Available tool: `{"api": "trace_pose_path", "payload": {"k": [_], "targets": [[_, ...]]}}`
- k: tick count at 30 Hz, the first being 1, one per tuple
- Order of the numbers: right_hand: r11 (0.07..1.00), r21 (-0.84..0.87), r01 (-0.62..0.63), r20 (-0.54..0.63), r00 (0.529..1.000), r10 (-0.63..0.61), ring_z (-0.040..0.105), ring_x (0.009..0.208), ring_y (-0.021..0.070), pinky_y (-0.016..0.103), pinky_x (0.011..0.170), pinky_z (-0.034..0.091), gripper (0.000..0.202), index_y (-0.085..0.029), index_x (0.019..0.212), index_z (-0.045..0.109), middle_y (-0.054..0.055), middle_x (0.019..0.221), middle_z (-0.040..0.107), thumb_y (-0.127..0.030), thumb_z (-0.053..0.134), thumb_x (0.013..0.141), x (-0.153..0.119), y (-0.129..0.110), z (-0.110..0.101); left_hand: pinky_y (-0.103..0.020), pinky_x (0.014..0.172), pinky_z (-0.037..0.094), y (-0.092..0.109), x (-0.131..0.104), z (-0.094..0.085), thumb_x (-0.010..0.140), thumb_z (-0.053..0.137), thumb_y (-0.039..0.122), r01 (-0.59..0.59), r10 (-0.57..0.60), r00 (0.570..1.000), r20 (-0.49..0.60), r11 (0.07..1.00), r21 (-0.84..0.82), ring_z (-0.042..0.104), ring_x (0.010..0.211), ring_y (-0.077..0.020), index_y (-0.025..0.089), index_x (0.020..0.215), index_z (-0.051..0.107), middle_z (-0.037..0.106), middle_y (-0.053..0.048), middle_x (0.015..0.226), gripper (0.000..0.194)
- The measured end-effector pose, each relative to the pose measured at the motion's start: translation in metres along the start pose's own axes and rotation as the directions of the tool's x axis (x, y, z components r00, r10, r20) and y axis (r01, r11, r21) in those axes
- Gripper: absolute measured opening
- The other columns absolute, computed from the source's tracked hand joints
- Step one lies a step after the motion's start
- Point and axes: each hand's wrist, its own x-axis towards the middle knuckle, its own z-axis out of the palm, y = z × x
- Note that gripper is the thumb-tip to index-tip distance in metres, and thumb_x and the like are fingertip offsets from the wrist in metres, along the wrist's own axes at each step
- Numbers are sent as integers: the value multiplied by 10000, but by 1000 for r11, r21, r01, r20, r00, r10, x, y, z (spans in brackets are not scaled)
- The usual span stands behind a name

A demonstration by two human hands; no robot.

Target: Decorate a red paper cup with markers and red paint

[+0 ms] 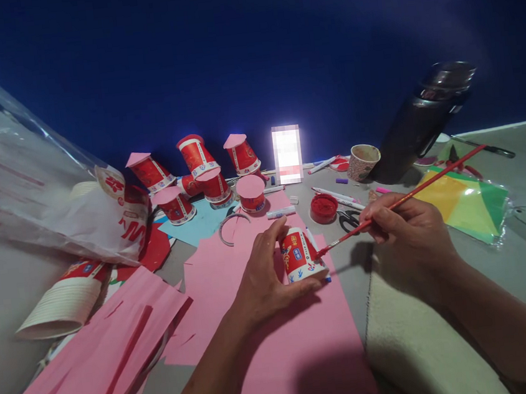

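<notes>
My left hand is closed around a red and white paper cup, its thumb along the cup's near edge. Between the fingers of my right hand is a thin red paintbrush. The brush's red-coated tip meets the cup's right side, at or very close to the surface. Beneath the cup lies a large pink paper sheet. A small open pot of red paint stands just beyond, with black-handled scissors beside it.
Several red cups with pink paper tops stand at the back left. A plastic bag, stacked paper cups and cut pink paper fill the left. At right are a dark flask, a patterned cup and packaged coloured paper.
</notes>
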Motion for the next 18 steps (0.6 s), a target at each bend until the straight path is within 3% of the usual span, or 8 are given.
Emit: {"api": "trace_pose_path", "payload": {"k": [18], "targets": [[999,-28,-22,52,998,23,506,486,132,275,442,386,397,-236,707,767,17,609,659,-602,905,776,-3,-1,1,-585,1130,496,1,0,0,725,965,497,-17,17,1000,-10,1000,8,586,1345,-363,385,1595,386,559,-119,1513,1051]]}}
